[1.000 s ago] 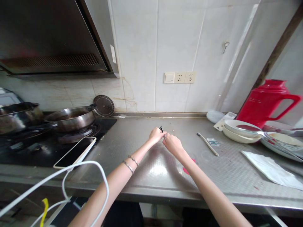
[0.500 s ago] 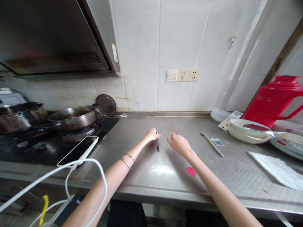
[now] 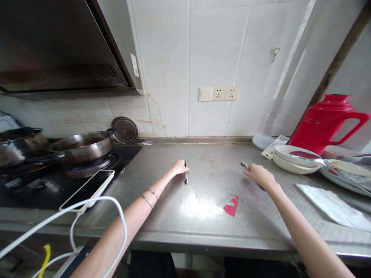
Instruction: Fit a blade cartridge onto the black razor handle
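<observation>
My left hand rests on the steel counter with its fingers pinched on a small black stick-shaped object, whose lower end lies on the counter. My right hand is out to the right and lies over a slim grey stick; only the stick's dark tip shows past the fingers. Whether the fingers have closed on it is not visible. A red scrap lies on the counter between my arms.
A phone with a white cable lies at the stove's edge beside pans. Stacked bowls and plates, a red thermos jug and a white paper sheet fill the right side. Wall sockets sit above.
My hands were together on the black object; they parted. The left hand lowered the black object onto the counter, and the right hand moved right onto the grey stick.
</observation>
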Tool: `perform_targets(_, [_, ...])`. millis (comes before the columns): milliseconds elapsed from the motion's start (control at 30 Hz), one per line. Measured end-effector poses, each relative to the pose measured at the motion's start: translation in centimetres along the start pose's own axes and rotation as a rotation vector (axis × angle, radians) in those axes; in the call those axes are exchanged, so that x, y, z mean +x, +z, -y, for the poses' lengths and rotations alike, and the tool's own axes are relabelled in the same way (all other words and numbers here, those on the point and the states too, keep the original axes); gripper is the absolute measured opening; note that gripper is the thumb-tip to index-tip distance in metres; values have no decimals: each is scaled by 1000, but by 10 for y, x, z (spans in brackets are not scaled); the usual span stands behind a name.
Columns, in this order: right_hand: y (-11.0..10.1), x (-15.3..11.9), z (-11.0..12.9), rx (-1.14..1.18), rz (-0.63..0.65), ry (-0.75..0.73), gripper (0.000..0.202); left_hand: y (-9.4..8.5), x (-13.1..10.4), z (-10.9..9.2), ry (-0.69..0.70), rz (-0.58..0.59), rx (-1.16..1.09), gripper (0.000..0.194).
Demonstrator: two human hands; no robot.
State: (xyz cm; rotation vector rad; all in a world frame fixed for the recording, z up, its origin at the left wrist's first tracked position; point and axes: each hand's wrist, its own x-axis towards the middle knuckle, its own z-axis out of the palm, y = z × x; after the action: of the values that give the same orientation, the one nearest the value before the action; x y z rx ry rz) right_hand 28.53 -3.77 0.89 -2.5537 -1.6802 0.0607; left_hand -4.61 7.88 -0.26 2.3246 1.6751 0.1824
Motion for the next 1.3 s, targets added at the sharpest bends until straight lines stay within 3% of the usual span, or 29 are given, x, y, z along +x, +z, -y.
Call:
perform_targets(300, [2, 5, -12, 14, 61, 0, 27, 3, -10, 3, -31, -16, 3, 31])
perform_targets(467, [4, 7, -16, 17, 17, 44, 25, 2, -12, 0, -64, -29, 14, 28])
perform_targets(700, [11, 10, -20, 28, 29, 62, 22, -3, -6, -10, -48, -48, 9, 32])
perform_targets(967, [16, 17, -25, 6, 11, 38, 29, 4, 2, -18, -35, -54, 25, 31])
perform_targets(1100, [10, 10, -1, 27, -15, -49, 29, 4, 0, -17, -17, -61, 34, 36])
perform_targets(1300, [1, -19, 85, 218, -10, -222, 26, 7, -4, -16, -39, -55, 23, 36])
